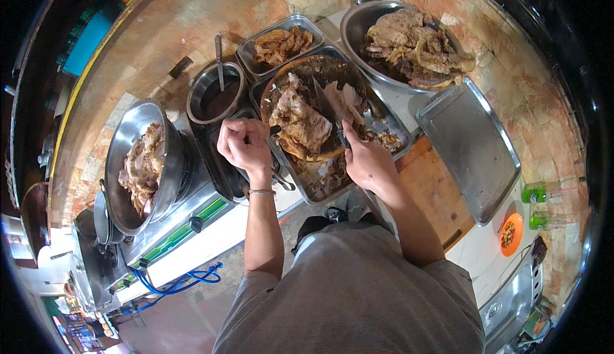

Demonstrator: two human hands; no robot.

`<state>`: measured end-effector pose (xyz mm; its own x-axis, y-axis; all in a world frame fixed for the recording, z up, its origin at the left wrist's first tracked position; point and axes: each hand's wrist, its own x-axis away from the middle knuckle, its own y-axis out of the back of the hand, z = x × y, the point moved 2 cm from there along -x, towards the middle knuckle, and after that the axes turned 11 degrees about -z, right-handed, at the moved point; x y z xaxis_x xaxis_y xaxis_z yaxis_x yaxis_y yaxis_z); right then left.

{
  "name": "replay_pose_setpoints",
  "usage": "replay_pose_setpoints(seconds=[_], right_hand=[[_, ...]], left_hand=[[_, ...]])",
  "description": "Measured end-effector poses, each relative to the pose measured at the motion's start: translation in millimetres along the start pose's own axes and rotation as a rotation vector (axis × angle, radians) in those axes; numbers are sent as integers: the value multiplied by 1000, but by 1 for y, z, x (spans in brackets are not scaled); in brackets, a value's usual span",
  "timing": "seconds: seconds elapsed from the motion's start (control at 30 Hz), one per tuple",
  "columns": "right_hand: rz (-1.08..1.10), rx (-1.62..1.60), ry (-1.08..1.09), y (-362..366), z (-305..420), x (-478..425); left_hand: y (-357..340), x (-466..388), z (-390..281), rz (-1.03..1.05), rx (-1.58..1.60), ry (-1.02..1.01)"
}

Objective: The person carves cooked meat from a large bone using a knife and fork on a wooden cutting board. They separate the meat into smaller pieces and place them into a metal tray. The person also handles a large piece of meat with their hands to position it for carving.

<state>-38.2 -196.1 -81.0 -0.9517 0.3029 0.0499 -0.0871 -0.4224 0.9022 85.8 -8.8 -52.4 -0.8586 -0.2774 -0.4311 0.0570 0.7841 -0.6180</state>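
Observation:
A large chunk of cooked meat [300,121] rests on the left part of a round wooden chopping board [304,64]. My left hand [244,143] is closed around a dark-handled tool [275,130] that reaches to the meat's left side; its far end is hard to make out. In my right hand [369,159] is a knife [326,97], index finger stretched along its handle, the blade pointing away from me. To the right of the blade lie cut meat pieces [346,100]. The board sits in a metal tray [331,193] with scraps and juices.
Cooked meat fills a steel bowl [352,28] at back right; another steel bowl [136,109] with meat stands left. Behind the board is a tray of fried pieces [283,44]. A pot [192,100] holds a knife. A flat tray [470,152] and orange plate [517,248] lie right.

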Motion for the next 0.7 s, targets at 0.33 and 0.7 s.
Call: replay_pose_setpoints(seconds=[0.33,0.7], right_hand=[[-108,-105,150,34,25,41],[102,52,43,52,42,46]], left_hand=[[-2,-14,11,146,24,97],[-8,-29,17,173,-20,188]])
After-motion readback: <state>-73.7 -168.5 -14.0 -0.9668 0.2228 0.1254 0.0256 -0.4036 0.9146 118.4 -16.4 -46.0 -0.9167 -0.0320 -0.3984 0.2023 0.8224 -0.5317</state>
